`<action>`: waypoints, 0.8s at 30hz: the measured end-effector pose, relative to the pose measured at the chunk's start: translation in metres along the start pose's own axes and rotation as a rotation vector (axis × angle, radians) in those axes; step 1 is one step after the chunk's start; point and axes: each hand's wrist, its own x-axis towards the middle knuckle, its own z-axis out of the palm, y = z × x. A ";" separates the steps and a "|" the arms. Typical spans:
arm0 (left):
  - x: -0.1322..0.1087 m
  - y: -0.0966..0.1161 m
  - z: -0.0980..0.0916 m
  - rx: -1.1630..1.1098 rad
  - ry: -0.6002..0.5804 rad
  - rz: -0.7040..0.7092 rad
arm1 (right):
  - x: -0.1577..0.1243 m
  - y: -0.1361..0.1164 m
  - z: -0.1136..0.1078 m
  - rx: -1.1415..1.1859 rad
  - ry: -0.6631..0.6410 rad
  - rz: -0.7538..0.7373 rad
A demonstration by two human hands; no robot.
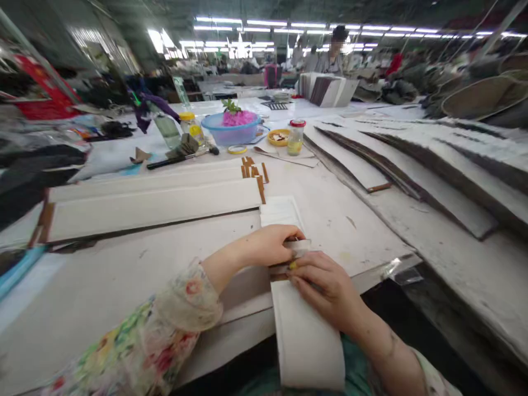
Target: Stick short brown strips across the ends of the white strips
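Two-handed, pinches the strip (309, 341) across the edge of the surface (330, 198) with left fingers (293, 231) beyond right fingers (308, 273), and could skew it through uneven pull or overhang drag.

Light from where I stand: rows of ceiling tubes (266, 23) glare white across the far end, and a left-hand window (160, 41) is burnt out. Ceiling (136, 11) itself dim. The table (136, 275) is evenly, moderately lit, with a soft shadow beneath the left forearm (229, 258). Clear plastic (406, 269) at the table's corner gives sharp glints. Background hazy and out of focus; a standing co-worker (330, 63) shows coarse pixel blocks at the head. Toward the edges, shapes stretch and smear noticeably
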 end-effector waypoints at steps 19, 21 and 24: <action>-0.011 0.005 0.015 0.222 0.201 -0.021 | -0.001 -0.013 0.004 -0.022 -0.048 0.028; -0.012 0.007 0.019 0.273 0.227 -0.002 | 0.000 -0.013 0.004 -0.018 -0.049 0.031; -0.014 0.009 0.023 0.395 0.234 0.040 | 0.000 -0.013 0.005 -0.015 -0.034 0.023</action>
